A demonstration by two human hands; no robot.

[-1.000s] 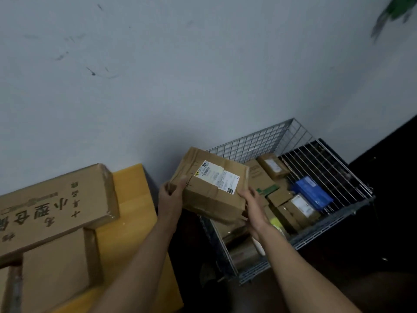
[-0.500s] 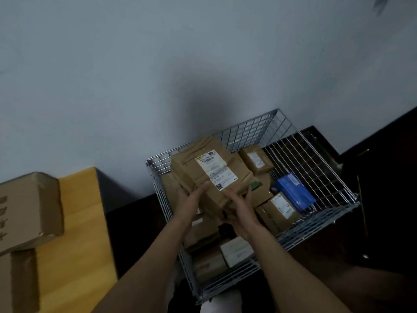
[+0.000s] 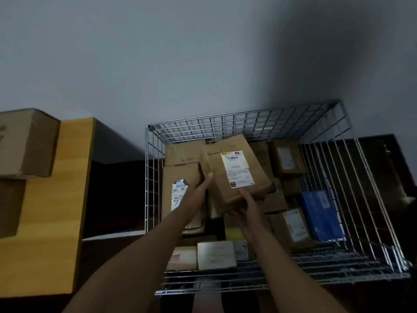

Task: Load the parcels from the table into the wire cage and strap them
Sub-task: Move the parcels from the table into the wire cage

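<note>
A brown cardboard parcel (image 3: 228, 161) with a white shipping label is tilted over the middle of the wire cage (image 3: 248, 118). My left hand (image 3: 198, 190) presses against its left side and my right hand (image 3: 247, 204) supports its near edge from below. Under it the cage holds several parcels: a tall labelled box (image 3: 178, 188) at the left, a blue package (image 3: 320, 213) at the right, and a small brown box (image 3: 287, 158) at the back right.
The yellow wooden table (image 3: 52, 211) stands at the left with a large cardboard box (image 3: 27, 141) and a second box (image 3: 9, 206) on it. A dark gap separates table and cage. The grey wall rises right behind the cage.
Both hands carried the labelled parcel from beside the table rightward and down into the cage. My view swung to the right, so the cage now sits in the middle.
</note>
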